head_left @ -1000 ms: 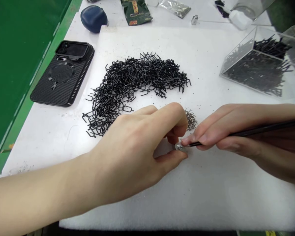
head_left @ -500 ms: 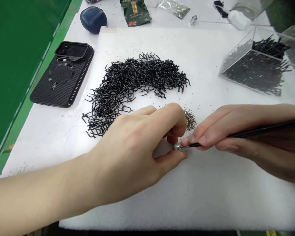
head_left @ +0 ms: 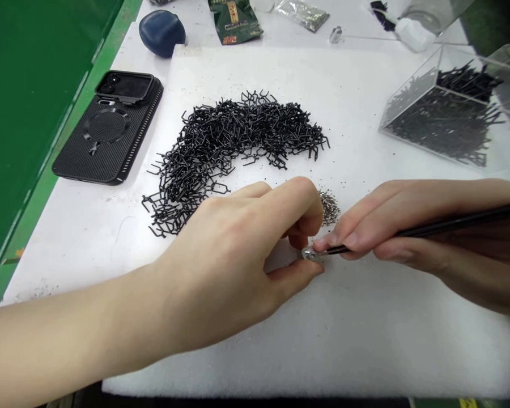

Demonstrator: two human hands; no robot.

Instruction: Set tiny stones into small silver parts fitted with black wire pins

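Note:
The fingertips of my left hand (head_left: 233, 255) pinch a small shiny silver metal piece (head_left: 310, 255), though they hide part of it. My right hand (head_left: 391, 226) grips a thin black-handled tool (head_left: 450, 228), whose tip touches that piece. Just beyond both hands lies a small heap of tiny silver grains (head_left: 329, 208). A large curved pile of tangled black wire clips (head_left: 238, 141) sits on the white foam sheet (head_left: 365, 340), close to the knuckles of my left hand.
A clear acrylic box (head_left: 442, 119) holds black wire clips at the right. A phone in a black case (head_left: 108, 133) lies at the left, beside a green surface (head_left: 25, 113). Beyond the foam are a blue pouch (head_left: 161, 34), a green packet (head_left: 233, 20) and a foil bag (head_left: 301, 14).

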